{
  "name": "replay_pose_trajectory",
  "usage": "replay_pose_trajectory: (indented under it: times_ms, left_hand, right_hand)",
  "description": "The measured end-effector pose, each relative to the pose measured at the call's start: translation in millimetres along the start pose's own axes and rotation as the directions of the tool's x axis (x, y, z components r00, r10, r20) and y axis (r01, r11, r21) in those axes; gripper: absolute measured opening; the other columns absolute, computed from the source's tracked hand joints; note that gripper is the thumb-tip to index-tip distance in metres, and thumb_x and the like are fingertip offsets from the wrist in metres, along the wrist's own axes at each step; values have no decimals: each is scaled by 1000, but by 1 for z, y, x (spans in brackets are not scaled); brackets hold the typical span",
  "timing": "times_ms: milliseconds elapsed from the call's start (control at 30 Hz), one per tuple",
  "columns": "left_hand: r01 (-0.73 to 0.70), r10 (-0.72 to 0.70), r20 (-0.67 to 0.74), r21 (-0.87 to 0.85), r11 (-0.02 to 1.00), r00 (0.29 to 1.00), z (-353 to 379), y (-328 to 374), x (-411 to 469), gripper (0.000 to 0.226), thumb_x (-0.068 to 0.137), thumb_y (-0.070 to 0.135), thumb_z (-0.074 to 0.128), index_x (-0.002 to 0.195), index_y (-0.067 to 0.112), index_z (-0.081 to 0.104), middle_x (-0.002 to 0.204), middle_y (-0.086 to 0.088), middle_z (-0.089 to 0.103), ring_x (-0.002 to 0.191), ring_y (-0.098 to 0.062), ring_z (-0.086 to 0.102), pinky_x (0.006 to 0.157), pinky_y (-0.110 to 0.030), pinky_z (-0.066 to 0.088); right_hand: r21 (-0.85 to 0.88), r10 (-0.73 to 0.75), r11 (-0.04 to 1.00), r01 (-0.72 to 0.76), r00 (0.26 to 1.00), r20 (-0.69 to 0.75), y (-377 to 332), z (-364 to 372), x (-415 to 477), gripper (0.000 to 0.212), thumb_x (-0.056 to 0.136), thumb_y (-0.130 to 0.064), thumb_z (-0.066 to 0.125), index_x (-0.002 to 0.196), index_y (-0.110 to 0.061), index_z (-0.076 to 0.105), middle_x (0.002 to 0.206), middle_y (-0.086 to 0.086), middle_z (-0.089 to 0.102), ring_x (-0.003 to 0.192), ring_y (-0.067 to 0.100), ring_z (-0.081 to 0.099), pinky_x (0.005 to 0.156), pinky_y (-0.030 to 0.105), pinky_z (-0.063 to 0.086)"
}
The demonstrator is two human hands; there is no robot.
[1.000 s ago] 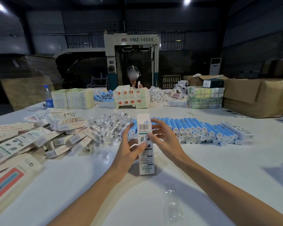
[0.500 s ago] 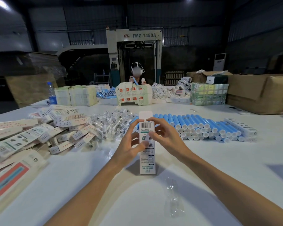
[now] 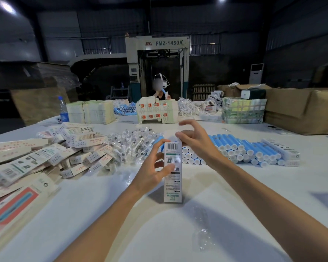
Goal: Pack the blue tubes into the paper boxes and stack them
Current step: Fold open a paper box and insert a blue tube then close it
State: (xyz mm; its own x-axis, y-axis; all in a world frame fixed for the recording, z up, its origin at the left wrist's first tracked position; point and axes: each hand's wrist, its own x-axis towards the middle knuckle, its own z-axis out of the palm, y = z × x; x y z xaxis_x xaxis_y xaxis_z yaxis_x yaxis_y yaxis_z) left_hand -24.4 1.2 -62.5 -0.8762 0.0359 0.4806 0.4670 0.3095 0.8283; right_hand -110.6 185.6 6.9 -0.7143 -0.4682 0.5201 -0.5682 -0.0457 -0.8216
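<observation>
Slim paper box stands upright on the white table.
Left hand grips its printed side; right hand has its thumb on the top flap, fingers spread; contents hidden.

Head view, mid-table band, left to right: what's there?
loose paper boxes → clear plastic packets → upright paper box → blue tubes → boxes lying beside the tubes
</observation>
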Motion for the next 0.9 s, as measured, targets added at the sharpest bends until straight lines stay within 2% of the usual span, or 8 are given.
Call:
replay_pose_trajectory:
  times_ms: [100, 200, 267, 367, 533, 600, 700, 900]
  left_hand:
    - [8, -8, -4, 11, 1000, 1000, -1, 0, -1, 74, 96, 31, 75, 156, 46, 35, 128, 6, 72, 119, -22, 70, 94, -29, 58]
    - [2, -2, -7, 21, 1000, 1000, -2, -1, -1, 73, 96, 27, 75, 155, 46, 36, 127, 2, 73, 116, -25, 70, 99, -37, 59]
    - [6, -6, -4, 24, 1000, 1000, -1, -1, -1, 74, 96, 28, 75, 156, 45, 36, 129, 0, 72, 115, -25, 70, 100, -40, 59]
    - [6, -6, 1, 31, 1000, 1000, 0, -2, 0, 76, 96, 29, 74, 159, 42, 33, 131, 1, 71, 117, -23, 69, 101, -40, 58]
    - [-6, 6, -3, 46, 999, 1000, 0, -2, 0, 75, 98, 26, 75, 158, 45, 34, 129, 5, 72, 119, -19, 69, 100, -35, 58]
    - [-3, 3, -6, 43, 999, 1000, 0, -2, 0, 74, 96, 29, 74, 156, 46, 34, 126, 6, 73, 117, -18, 69, 99, -34, 58]
    - [-6, 7, -15, 50, 999, 1000, 0, 0, 0, 72, 95, 31, 75, 150, 53, 35, 125, 15, 72, 116, -8, 68, 94, -23, 57]
    - [-1, 1, -5, 55, 998, 1000, 1, 0, -3, 72, 97, 32, 74, 151, 53, 32, 127, 21, 69, 121, -15, 69, 92, -24, 58]
  right_hand:
    - [-86, -26, 996, 33, 996, 81, 0, 0, 8, 10, 106, -18, 60, 116, -17, 60, 86, 17, 78, 89, 42, 72, 79, 55, 58]
    - [-151, -128, 979, 136, 990, 67, 2, 1, 8, 8, 104, -12, 61, 105, -18, 64, 87, 7, 77, 83, 28, 75, 61, 38, 56]
    - [-216, -151, 964, 157, 988, 42, 3, 0, 6, 11, 102, -10, 63, 100, -21, 66, 88, 1, 77, 85, 20, 75, 64, 37, 58]
    - [-273, -146, 950, 154, 988, 51, 3, -5, 6, 7, 102, -12, 64, 101, -18, 68, 93, -2, 78, 92, 17, 75, 76, 49, 61]
    - [-53, -56, 997, 60, 995, 87, -5, -5, -5, 18, 105, -29, 63, 108, -13, 69, 102, 8, 79, 96, 27, 76, 82, 46, 64]
    - [9, -21, 1000, 21, 998, 65, -5, -5, -8, 19, 105, -27, 64, 108, -9, 71, 102, 9, 79, 98, 27, 77, 84, 42, 64]
    - [-19, 3, 1000, -1, 997, 79, -3, -5, -12, 12, 101, -24, 70, 106, -14, 75, 101, 6, 80, 101, 25, 76, 90, 49, 62]
    - [107, 92, 990, -94, 995, 30, -6, -2, -11, 7, 96, -15, 75, 101, -10, 78, 99, 13, 80, 99, 33, 76, 92, 52, 60]
